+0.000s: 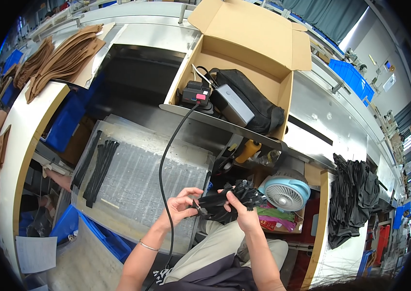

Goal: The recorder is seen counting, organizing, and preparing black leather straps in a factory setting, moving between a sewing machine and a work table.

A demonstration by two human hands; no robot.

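Observation:
A loose bundle of thin black strips (215,202) is held over my lap. My right hand (240,209) is closed around it, thumb on top. My left hand (182,207), with a bracelet on the wrist, has its fingers closed at the bundle's left end, seemingly pinching a strip tip. To the left, more black strips (102,169) lie side by side on a worn grey board (147,169). A black cable (163,169) hangs down across the board and past my left wrist.
Ahead, an open cardboard box (244,53) holds a black pouch (249,94), a grey power bank (233,104) and a black device. A blue fan (285,193) stands right of my hands. Black material (353,199) drapes the right table; brown pieces (67,58) are stacked far left. Another person's arm shows left.

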